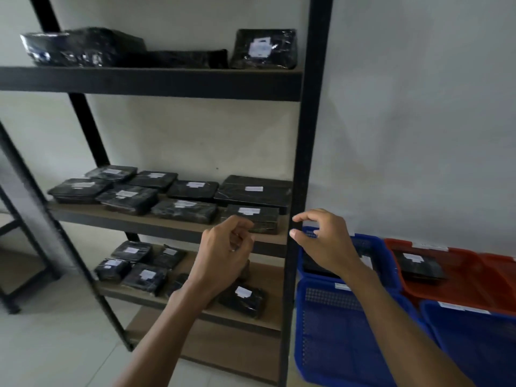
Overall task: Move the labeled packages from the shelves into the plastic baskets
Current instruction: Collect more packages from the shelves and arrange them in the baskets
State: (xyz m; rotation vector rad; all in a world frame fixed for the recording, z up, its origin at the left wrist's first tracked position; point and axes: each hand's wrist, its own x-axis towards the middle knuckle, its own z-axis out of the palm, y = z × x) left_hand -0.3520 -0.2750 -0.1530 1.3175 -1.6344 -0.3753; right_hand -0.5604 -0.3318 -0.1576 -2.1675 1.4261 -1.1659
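Both hands are up in front of the black shelf unit (pixel 300 152) and neither one is holding anything. The left hand (pixel 223 255) hangs just in front of the middle shelf (pixel 111 219) with its fingers loosely curled. The right hand (pixel 326 241) is just right of the unit's front post, thumb and fingers apart and relaxed.

The labeled packages, all black wrap with white stickers, are mostly on the unit. A bunch lie flat on the middle shelf, and the nearest package (pixel 252 217) sits right behind the left hand's fingertips; can't tell if they touch it. More packages sit on the lower shelf (pixel 265 277) and a few on the top shelf (pixel 150 79).

Right of the unit, on the floor, are the plastic baskets: the far blue basket (pixel 382 255) has a package partly hidden behind the right wrist, and the red basket (pixel 472 280) holds one too. The near blue basket (pixel 349 336) looks dark inside.
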